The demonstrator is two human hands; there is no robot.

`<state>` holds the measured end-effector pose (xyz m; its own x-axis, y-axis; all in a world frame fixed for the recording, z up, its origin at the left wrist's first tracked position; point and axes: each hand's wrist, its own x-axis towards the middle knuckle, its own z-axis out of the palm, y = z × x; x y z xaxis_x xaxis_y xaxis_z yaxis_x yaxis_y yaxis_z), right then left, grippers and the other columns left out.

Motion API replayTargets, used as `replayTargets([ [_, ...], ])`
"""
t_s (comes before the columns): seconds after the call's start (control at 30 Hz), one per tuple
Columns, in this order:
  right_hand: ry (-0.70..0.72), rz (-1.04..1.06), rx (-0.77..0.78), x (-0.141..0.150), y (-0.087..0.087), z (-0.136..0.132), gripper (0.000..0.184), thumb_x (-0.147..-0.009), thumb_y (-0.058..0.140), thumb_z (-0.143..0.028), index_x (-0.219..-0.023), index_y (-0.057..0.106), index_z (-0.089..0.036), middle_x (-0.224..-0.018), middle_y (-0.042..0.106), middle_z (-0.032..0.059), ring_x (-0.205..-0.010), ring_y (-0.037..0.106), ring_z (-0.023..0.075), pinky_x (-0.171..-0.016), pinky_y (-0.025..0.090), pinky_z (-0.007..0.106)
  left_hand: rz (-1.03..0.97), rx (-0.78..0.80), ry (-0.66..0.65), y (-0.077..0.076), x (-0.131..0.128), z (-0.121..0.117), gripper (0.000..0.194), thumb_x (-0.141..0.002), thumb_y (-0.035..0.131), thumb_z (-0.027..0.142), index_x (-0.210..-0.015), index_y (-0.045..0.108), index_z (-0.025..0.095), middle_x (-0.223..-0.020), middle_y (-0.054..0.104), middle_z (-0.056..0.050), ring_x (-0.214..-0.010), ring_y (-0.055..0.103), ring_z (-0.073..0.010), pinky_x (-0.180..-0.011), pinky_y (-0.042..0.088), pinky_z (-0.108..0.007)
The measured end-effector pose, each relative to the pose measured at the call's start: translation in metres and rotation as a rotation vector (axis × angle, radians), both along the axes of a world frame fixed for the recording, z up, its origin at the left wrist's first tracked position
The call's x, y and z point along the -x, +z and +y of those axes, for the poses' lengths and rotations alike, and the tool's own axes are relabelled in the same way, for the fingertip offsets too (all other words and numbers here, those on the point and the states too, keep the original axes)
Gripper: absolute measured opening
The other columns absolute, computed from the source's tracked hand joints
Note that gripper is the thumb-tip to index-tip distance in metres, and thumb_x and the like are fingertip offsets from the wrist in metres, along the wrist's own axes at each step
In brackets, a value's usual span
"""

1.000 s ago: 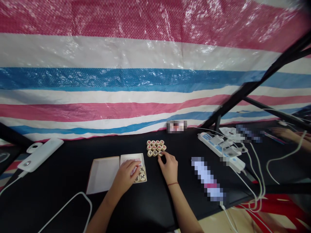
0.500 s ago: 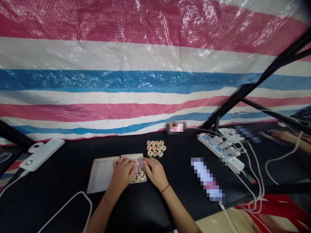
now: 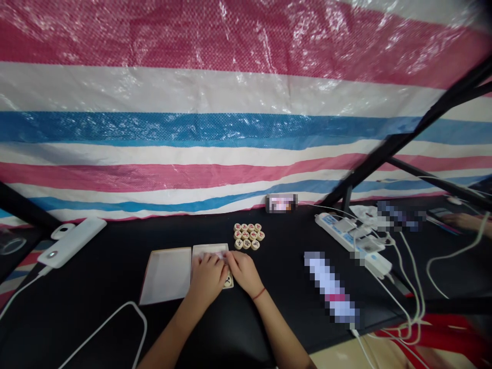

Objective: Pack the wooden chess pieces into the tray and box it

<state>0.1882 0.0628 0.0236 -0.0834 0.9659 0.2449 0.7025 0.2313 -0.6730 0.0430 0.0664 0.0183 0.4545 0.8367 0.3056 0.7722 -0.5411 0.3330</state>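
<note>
- Here's the left hand (image 3: 209,277), fingers curled down over the white box (image 3: 209,246); whether it grips anything, I can't tell.
- And the right hand (image 3: 244,271), bent at the box's three o'clock rim, thumb and fingers close in; its grasp is hidden too.
- Good handling here, I'd judge: light fingertips, no weight on that low rim, one disc pinched by its edges.
- Inside the box, a black-marked disc (image 3: 228,281) peeks out at five o'clock!
- At nine o'clock, the shallow lid (image 3: 169,274) lies pale side up.
- Towards two o'clock, rows of discs (image 3: 245,235) sit on the bench (image 3: 115,266), red marks behind, black in front.
</note>
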Motion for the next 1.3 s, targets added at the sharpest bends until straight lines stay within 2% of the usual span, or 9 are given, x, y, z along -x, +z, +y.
replayTargets([
  [0.3, -0.039, 0.070, -0.034, -0.002, -0.001, -0.002, 0.043, -0.098, 0.035, -0.035, -0.070, 0.063, -0.019, -0.070, 0.066, 0.0038, -0.070, 0.061, 0.0164, -0.068, 0.045, 0.026, -0.062, 0.092, 0.001, 0.012, 0.001, -0.001, 0.010, -0.086, 0.055, 0.024, -0.081, 0.063, 0.021, -0.081, 0.071, -0.003, -0.089, 0.063, -0.0247, -0.084, 0.038, -0.041],
  [0.4, -0.061, 0.176, -0.128, -0.004, 0.003, -0.008, 0.025, -0.094, 0.043, -0.028, -0.094, 0.067, -0.019, -0.089, 0.069, 0.0070, -0.087, 0.062, 0.0193, -0.081, 0.048, 0.031, -0.249, 0.152, 0.094, 0.012, 0.004, 0.005, 0.013, -0.088, 0.053, 0.028, -0.089, 0.064, 0.022, -0.086, 0.072, -0.002, -0.087, 0.065, -0.0234, -0.084, 0.042, -0.040],
  [0.47, 0.002, 0.195, -0.162, -0.005, 0.007, -0.012, 0.022, -0.087, 0.051, -0.024, -0.105, 0.064, -0.020, -0.099, 0.069, 0.0074, -0.094, 0.062, 0.0207, -0.087, 0.048, 0.035, -0.423, 0.234, 0.114, 0.015, 0.006, 0.009, 0.019, -0.089, 0.050, 0.033, -0.094, 0.064, 0.022, -0.086, 0.072, -0.003, -0.083, 0.066, -0.0210, -0.079, 0.047, -0.036],
  [0.63, 0.025, 0.156, -0.216, -0.001, 0.016, -0.017, 0.023, -0.083, 0.059, -0.024, -0.105, 0.064, -0.022, -0.097, 0.069, 0.0058, -0.092, 0.062, 0.0210, -0.084, 0.050, 0.036, -0.696, 0.488, 0.067, 0.028, 0.001, 0.014, 0.026, -0.090, 0.048, 0.041, -0.098, 0.063, 0.022, -0.086, 0.072, -0.002, -0.083, 0.068, -0.0183, -0.075, 0.053, -0.030],
  [0.77, -0.177, 0.166, -0.285, -0.015, 0.011, -0.016, 0.023, -0.085, 0.056, -0.027, -0.105, 0.064, -0.021, -0.097, 0.068, 0.0081, -0.088, 0.062, 0.0211, -0.080, 0.051, 0.035, -0.795, 0.485, 0.119, 0.028, -0.002, 0.020, 0.026, -0.088, 0.054, 0.043, -0.098, 0.062, 0.021, -0.089, 0.072, -0.004, -0.084, 0.068, -0.0186, -0.077, 0.054, -0.031],
  [0.87, -0.484, 0.129, -0.309, -0.043, -0.005, -0.014, 0.028, -0.085, 0.054, -0.034, -0.105, 0.063, -0.017, -0.093, 0.067, 0.0100, -0.081, 0.060, 0.0217, -0.075, 0.049, 0.035, -0.955, 0.453, 0.158, 0.015, 0.002, 0.025, 0.030, -0.087, 0.055, 0.042, -0.108, 0.059, 0.020, -0.099, 0.071, -0.007, -0.094, 0.068, -0.0193, -0.085, 0.054, -0.033],
  [0.93, -0.596, 0.036, -0.286, -0.065, -0.019, -0.012, 0.030, -0.085, 0.052, -0.038, -0.101, 0.064, -0.015, -0.090, 0.066, 0.0110, -0.079, 0.058, 0.0228, -0.075, 0.047, 0.037, -1.001, 0.438, 0.152, 0.005, 0.008, 0.028, 0.030, -0.088, 0.055, 0.041, -0.108, 0.060, 0.020, -0.106, 0.069, -0.009, -0.099, 0.067, -0.0196, -0.088, 0.053, -0.033],
  [1.1, -0.650, -0.193, -0.217, -0.091, -0.047, -0.010, 0.034, -0.085, 0.048, -0.039, -0.097, 0.068, -0.014, -0.095, 0.067, 0.0137, -0.086, 0.056, 0.0259, -0.075, 0.042, 0.037, -0.974, 0.391, 0.168, -0.008, 0.017, 0.028, 0.032, -0.084, 0.059, 0.034, -0.114, 0.060, 0.021, -0.117, 0.063, -0.009, -0.104, 0.064, -0.0177, -0.089, 0.053, -0.030],
  [1.3, -0.681, -0.235, -0.188, -0.084, -0.049, -0.011, 0.038, -0.085, 0.046, -0.041, -0.104, 0.066, -0.015, -0.095, 0.067, 0.0115, -0.087, 0.055, 0.0262, -0.072, 0.039, 0.034, -0.873, 0.418, 0.150, -0.005, 0.015, 0.025, 0.037, -0.085, 0.058, 0.037, -0.118, 0.060, 0.020, -0.101, 0.068, -0.006, -0.088, 0.067, -0.0160, -0.079, 0.055, -0.028],
])
